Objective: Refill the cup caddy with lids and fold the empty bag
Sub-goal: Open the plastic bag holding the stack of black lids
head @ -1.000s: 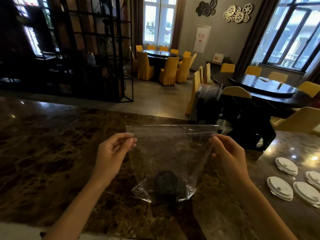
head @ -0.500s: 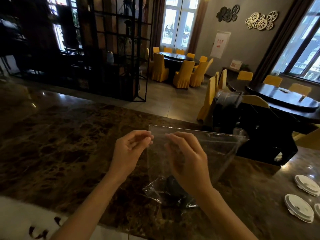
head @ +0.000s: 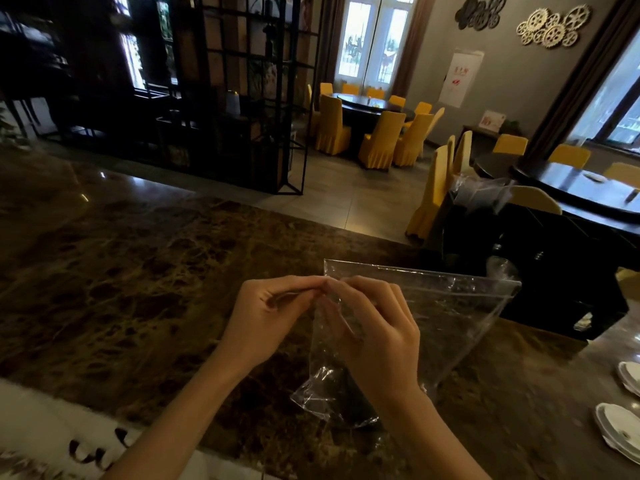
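Clear bag (head: 433, 306), brown veined marble counter (head: 138, 271), white lids (head: 620, 427), seemingly black caddy (head: 554, 271).

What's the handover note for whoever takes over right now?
Left hand: pinches the bag's top left corner.
Right hand: pinches the bag right beside the left hand; fingertips meet.
Bag: clear plastic, held up above the marble counter, its right corner free. A dark patch shows through its bottom; cannot tell if it is inside.
Caddy: black, at the counter's far right.
White lids: lying loose on the counter at the right edge.
Done: first fold begun.
Left: finish folding; loose lids probably need loading into the caddy.
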The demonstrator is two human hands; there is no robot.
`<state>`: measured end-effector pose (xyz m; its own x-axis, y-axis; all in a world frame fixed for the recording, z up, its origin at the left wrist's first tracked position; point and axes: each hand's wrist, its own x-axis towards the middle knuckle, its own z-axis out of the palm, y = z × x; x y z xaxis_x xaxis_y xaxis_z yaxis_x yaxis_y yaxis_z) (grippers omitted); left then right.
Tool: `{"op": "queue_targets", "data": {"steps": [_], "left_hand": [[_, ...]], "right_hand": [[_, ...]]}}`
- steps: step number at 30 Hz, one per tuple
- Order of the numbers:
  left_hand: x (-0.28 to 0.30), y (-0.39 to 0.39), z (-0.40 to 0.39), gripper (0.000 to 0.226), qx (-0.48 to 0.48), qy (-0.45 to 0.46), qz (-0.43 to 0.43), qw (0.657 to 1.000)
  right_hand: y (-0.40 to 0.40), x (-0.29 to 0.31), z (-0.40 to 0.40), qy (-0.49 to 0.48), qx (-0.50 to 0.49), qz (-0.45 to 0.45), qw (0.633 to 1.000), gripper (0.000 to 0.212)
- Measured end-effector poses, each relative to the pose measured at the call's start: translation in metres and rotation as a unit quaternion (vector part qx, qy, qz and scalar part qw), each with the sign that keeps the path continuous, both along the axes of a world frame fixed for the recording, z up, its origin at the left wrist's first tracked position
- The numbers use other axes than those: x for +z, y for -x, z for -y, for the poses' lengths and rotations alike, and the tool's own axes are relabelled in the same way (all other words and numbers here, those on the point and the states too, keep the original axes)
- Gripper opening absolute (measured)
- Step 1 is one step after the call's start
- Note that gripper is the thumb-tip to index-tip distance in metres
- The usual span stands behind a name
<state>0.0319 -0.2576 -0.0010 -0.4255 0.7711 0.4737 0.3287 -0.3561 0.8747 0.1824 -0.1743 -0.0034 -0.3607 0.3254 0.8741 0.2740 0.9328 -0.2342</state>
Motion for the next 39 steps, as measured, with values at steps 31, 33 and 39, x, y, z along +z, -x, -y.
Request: {"op": "queue_targets", "data": {"steps": [31,33,39], "left_hand": [[0.028,0.013,-0.002,0.020,0.112,-0.061,-0.373,0.919],[0.026,0.015,-0.003,0.018,0.113,-0.068,-0.367,0.921],[0.024,0.018,-0.007,0.022,0.122,-0.092,-0.395,0.906]], "right_hand": [[0.012,-0.009,-0.012,-0.001,0.048,-0.064,0.997,0.026],[0.012,-0.012,-0.016,-0.006,0.032,-0.069,0.997,0.019],[0.008,-0.014,-0.027,-0.023,0.007,-0.063,0.998,0.011]]}}
